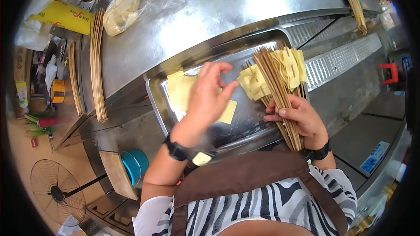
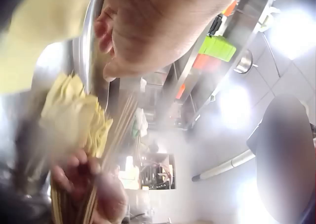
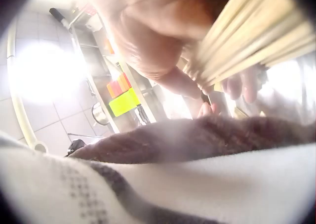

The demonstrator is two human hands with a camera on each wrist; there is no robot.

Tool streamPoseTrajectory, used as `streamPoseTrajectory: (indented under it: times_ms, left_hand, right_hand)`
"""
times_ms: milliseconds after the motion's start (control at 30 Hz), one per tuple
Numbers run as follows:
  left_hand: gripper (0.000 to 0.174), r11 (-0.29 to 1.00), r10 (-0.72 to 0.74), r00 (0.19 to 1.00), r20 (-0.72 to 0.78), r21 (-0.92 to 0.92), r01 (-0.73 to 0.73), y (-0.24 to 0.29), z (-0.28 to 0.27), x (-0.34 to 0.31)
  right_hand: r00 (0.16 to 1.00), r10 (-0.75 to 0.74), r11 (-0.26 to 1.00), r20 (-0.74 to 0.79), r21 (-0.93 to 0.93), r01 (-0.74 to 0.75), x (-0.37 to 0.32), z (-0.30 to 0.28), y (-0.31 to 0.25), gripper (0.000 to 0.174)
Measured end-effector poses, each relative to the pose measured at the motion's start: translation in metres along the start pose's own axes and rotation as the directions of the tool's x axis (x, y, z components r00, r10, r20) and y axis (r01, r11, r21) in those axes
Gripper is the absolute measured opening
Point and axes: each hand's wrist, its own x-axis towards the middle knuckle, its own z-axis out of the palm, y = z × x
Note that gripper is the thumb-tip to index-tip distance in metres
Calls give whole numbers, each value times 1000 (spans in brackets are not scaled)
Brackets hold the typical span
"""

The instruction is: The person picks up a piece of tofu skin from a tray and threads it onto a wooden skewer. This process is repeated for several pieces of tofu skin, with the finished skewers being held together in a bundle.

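Note:
In the head view my right hand (image 1: 308, 120) grips a bundle of thin wooden skewers (image 1: 273, 76), which also shows in the right wrist view as a pale sheaf of sticks (image 3: 256, 33). Folded yellow sheets threaded on skewers (image 1: 288, 67) lie beside the bundle, at the tray's right end. My left hand (image 1: 205, 98), slightly blurred, hovers above the metal tray (image 1: 159, 109) with bent fingers, thumb and forefinger apart and nothing between them. Below it lies a stack of flat yellow sheets (image 1: 177, 89), partly hidden by the hand. A loose yellow piece (image 1: 228, 112) sits nearby.
Beyond the tray stretches a steel counter (image 1: 210, 22) with a clear plastic bag (image 1: 127, 11) on it. Bundles of skewers (image 1: 97, 70) lie at its left end, another bundle (image 1: 353, 6) at far right. A fan (image 1: 57, 192) and a blue bucket (image 1: 136, 164) stand lower left.

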Motion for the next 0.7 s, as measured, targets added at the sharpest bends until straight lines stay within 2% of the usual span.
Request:
streamPoseTrajectory:
  times_ms: [33,67,133,167,233,267,400,467,500,567,700]
  left_hand:
    - [33,974,153,987,52,162,-160,-6,-17,-3]
    - [33,974,146,987,59,165,-154,-13,-32,-7]
    - [31,803,359,894,268,399,-442,-25,-52,-16]
    - [31,805,354,896,268,401,-438,-28,-54,-20]
    - [38,744,394,851,348,423,-517,-32,-55,-27]
    - [38,745,345,864,367,452,-490,-35,-53,-32]
    - [39,739,360,851,383,440,-511,-30,-49,-37]
    - [36,770,387,870,304,413,-487,-21,-36,-34]
    - [36,770,390,870,301,412,-488,-22,-30,-32]
    - [32,682,422,854,304,514,-520,-31,-19,-28]
    - [27,695,429,833,350,462,-552,-42,-13,-26]
  right_hand:
    - [1000,4,1000,-1,9,-4,0,-2,0,25]
    - [1000,11,1000,14,-14,-11,1,-4,0,26]
    - [998,-26,999,59,-20,27,4,-9,7,27]
    - [998,-21,1000,62,-17,22,4,-9,7,27]
    - [999,-2,1000,44,-31,3,4,-6,4,26]
    - [999,0,998,40,-57,2,4,-4,2,26]
    - [998,53,990,-36,-125,-57,1,-1,0,27]
    - [999,43,992,-15,-116,-44,2,-2,2,26]
    - [999,41,992,-15,-120,-42,2,-1,2,26]
    - [999,34,994,-40,-98,-37,1,1,2,25]
    - [999,24,995,-28,-91,-27,1,0,2,23]
